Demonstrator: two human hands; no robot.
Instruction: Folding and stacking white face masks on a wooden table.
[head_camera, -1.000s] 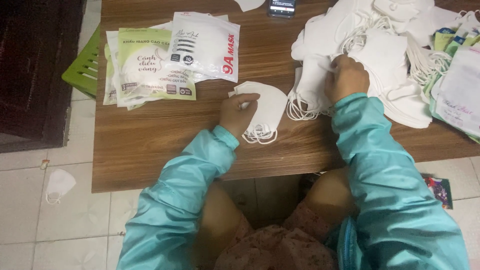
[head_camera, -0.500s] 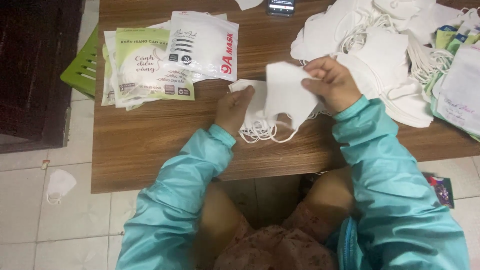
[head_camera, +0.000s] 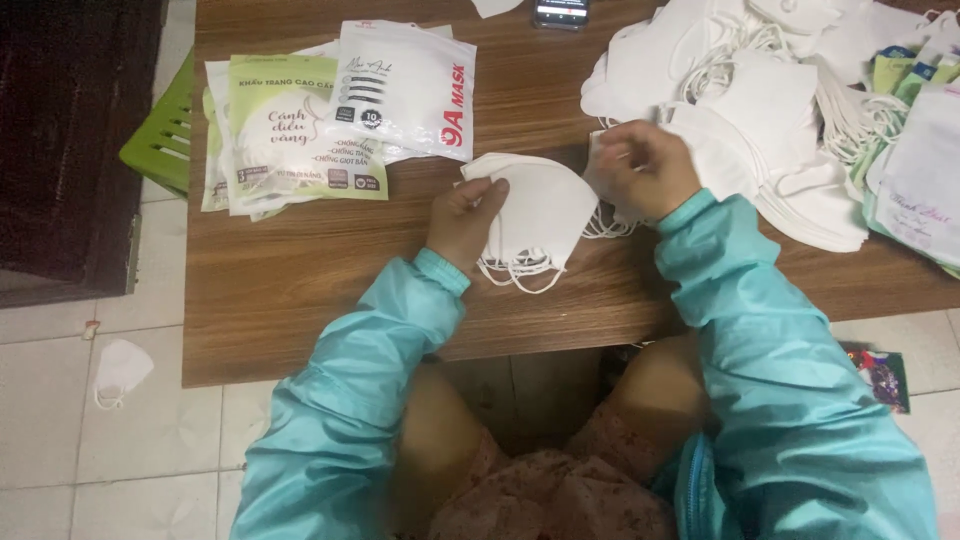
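A small stack of folded white face masks (head_camera: 535, 215) lies on the brown wooden table (head_camera: 280, 290) in front of me, ear loops hanging toward the table's near edge. My left hand (head_camera: 465, 220) rests on the stack's left side, fingers over its top edge. My right hand (head_camera: 645, 170) is just right of the stack, fingers curled at the edge of a big loose pile of white masks (head_camera: 760, 120); whether it pinches a mask I cannot tell. Both arms wear teal sleeves.
Flat printed mask packets, green-and-white (head_camera: 290, 130) and white (head_camera: 405, 85), lie at the table's left. More packets (head_camera: 920, 170) sit at the right edge. A phone (head_camera: 560, 12) lies at the far edge. A green stool (head_camera: 165, 130) and a fallen mask (head_camera: 120, 370) are on the tiled floor.
My right hand carried a mask from the pile onto the stack under my left hand, then moved back right to the pile's edge. My left hand stayed on the stack.
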